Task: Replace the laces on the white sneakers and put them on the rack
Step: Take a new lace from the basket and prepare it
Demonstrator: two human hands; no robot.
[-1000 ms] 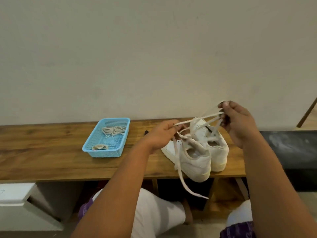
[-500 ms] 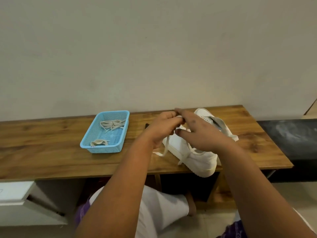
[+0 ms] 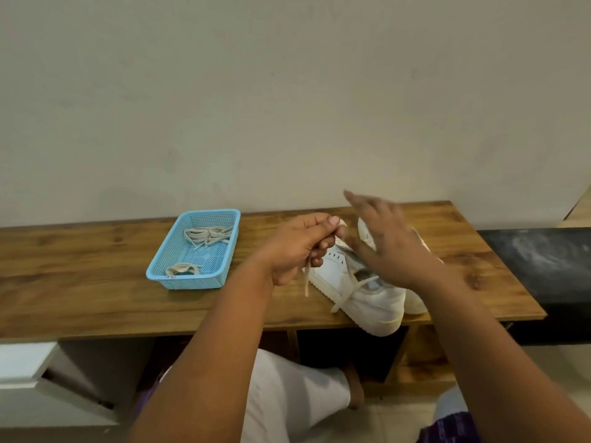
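Note:
Two white sneakers (image 3: 367,292) lie side by side on the wooden bench (image 3: 96,298), heels toward me and overhanging the front edge. A cream lace (image 3: 347,294) runs through the near sneaker, with loose ends hanging over its side. My left hand (image 3: 297,247) is closed on one part of that lace just left of the sneaker's toe. My right hand (image 3: 390,244) hovers above the sneakers, fingers spread and blurred, holding nothing.
A light blue plastic basket (image 3: 153,273) with bundled cream laces (image 3: 208,235) stands on the bench to the left of my hands. A plain wall rises behind the bench. A dark surface (image 3: 543,263) adjoins the bench on the right. My knees show under the bench.
One second ago both hands held the lace stretched above the sneakers. Then they met at the toe. Now my right hand has let go and opened above the sneakers.

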